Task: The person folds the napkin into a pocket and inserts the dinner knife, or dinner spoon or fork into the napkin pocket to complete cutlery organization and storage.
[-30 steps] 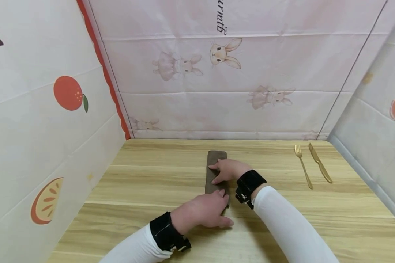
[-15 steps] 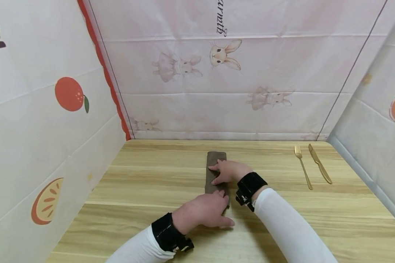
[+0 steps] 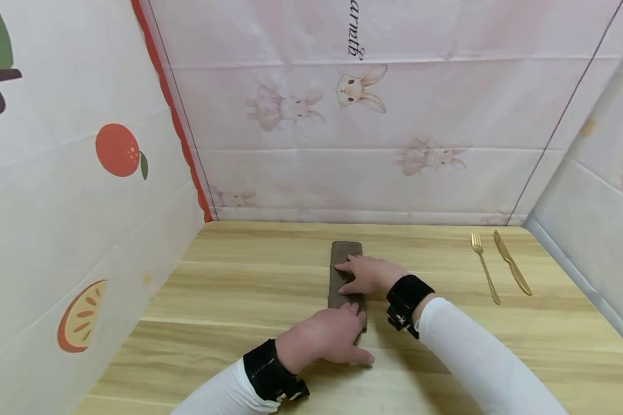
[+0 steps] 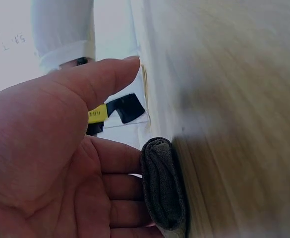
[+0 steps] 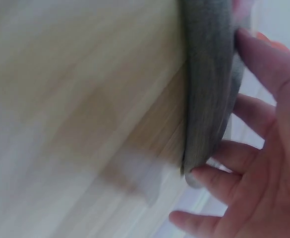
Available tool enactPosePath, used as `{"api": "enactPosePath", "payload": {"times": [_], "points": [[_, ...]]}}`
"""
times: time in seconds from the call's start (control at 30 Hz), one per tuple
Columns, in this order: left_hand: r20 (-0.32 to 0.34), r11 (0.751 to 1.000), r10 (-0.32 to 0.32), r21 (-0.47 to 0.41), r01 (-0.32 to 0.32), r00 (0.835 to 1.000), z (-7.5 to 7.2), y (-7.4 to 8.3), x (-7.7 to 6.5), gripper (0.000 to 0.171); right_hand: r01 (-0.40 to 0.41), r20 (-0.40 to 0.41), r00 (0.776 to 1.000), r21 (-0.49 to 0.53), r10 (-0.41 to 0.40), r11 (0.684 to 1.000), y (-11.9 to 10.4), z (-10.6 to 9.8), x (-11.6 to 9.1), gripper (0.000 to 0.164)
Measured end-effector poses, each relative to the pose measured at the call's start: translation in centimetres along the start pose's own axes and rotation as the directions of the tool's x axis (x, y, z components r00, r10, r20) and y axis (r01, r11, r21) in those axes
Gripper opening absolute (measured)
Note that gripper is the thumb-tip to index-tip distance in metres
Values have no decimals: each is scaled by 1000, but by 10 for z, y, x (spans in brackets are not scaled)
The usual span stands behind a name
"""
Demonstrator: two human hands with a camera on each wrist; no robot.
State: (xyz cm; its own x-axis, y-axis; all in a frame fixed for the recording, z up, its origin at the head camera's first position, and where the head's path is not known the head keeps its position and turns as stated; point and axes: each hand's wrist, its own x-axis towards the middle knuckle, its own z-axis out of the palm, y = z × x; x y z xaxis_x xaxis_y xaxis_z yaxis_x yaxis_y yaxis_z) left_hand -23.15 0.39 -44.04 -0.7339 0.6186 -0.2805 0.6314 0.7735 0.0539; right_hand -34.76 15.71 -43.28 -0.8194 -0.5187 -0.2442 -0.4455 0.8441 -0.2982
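Observation:
A grey-brown cloth (image 3: 338,282), folded into a long narrow strip, lies on the wooden table with its length running away from me. My left hand (image 3: 324,337) rests its fingertips on the near end, thumb held apart. In the left wrist view the end of the cloth (image 4: 163,188) shows several rolled layers, and the fingers touch its side without wrapping round it. Farther up the strip, my right hand (image 3: 371,275) lies with spread fingers on its right part. The right wrist view has these fingertips touching along the edge of the cloth (image 5: 209,89).
A gold fork (image 3: 481,259) and a gold knife (image 3: 511,262) lie side by side at the far right of the table (image 3: 239,288). Printed sheets cover the back wall (image 3: 301,173) and both side walls. Black straps with small cameras sit on both wrists.
The head view has shifted slightly, so everything appears a little farther right. Both hands keep the same places on the cloth.

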Motion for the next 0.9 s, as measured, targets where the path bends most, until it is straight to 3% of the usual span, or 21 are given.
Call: {"api": "enactPosePath", "payload": {"times": [0.17, 0.27, 0.4, 0.53, 0.7, 0.8, 0.9], "points": [[19, 1000, 11, 12, -12, 1000, 1, 2, 1, 92, 34, -66, 997, 47, -31, 998, 24, -10, -17, 68], [22, 1000, 12, 23, -13, 1000, 0, 3, 1, 91, 35, -122, 992, 66, -27, 997, 51, -25, -27, 66], [14, 999, 19, 40, -19, 1000, 0, 4, 0, 91, -1, -183, 983, 15, 4, 1000, 90, -51, -50, 65], [10, 999, 18, 48, -18, 1000, -1, 5, -1, 92, -90, -214, 973, -10, 86, 996, 132, -72, -77, 62], [12, 999, 13, 34, -13, 1000, -3, 3, -2, 91, -182, -231, 957, -11, 175, 983, 185, -82, -105, 53], [15, 1000, 5, 28, -6, 1000, -4, 1, -3, 91, -253, -200, 947, 17, 251, 967, 211, -79, -117, 37], [15, 1000, 1, 24, -2, 1000, -4, -1, -4, 91, -346, -124, 927, 89, 355, 934, 227, -73, -127, 40]]}}
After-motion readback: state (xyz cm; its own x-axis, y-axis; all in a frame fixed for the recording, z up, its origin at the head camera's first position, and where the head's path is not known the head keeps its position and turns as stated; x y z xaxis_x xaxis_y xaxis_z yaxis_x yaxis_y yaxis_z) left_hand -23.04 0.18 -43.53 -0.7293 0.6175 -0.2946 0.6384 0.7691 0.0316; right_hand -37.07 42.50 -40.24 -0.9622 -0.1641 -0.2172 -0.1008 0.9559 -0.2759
